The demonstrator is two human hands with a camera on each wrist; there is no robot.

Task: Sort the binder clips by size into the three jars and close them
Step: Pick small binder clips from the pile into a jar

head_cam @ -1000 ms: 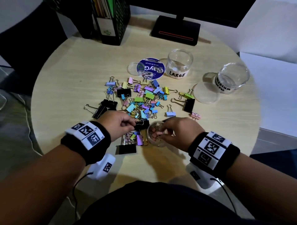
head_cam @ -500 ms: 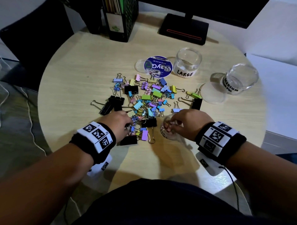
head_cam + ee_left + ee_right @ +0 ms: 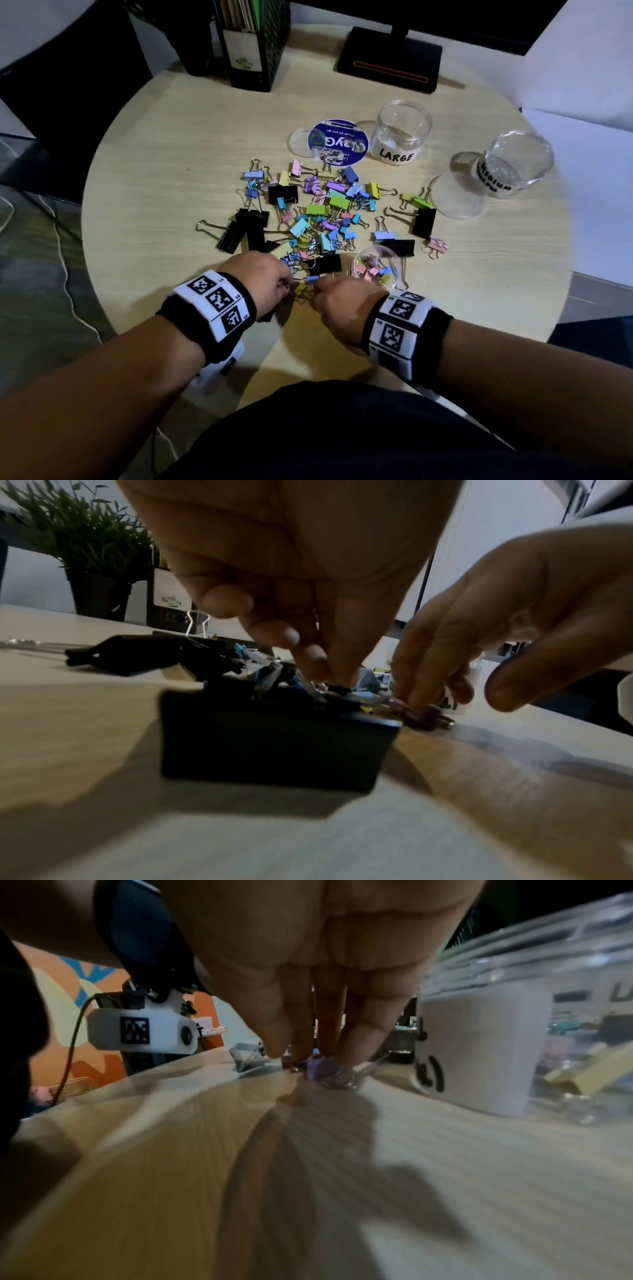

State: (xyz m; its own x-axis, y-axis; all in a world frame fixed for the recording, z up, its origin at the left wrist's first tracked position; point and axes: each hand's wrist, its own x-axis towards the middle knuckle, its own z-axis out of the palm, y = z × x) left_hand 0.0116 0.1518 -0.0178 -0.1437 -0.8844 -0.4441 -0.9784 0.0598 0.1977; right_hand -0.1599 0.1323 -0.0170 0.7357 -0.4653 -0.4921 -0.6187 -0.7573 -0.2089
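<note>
Having left the small clear plastic jar (image 3: 376, 270) of clips standing alone, right hand (image 3: 342, 305) pinched a small purple binder clip (image 3: 322, 1068) on the round wooden table (image 3: 154, 178) beside left hand (image 3: 263, 281), its fingertips pinching clips in the colourful pile (image 3: 318, 219).

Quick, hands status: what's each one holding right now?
Left hand: fingers pinched down into the clip pile; which clip it holds can't be told.
Right hand: fingertips pinching a small purple clip on the table.
</note>
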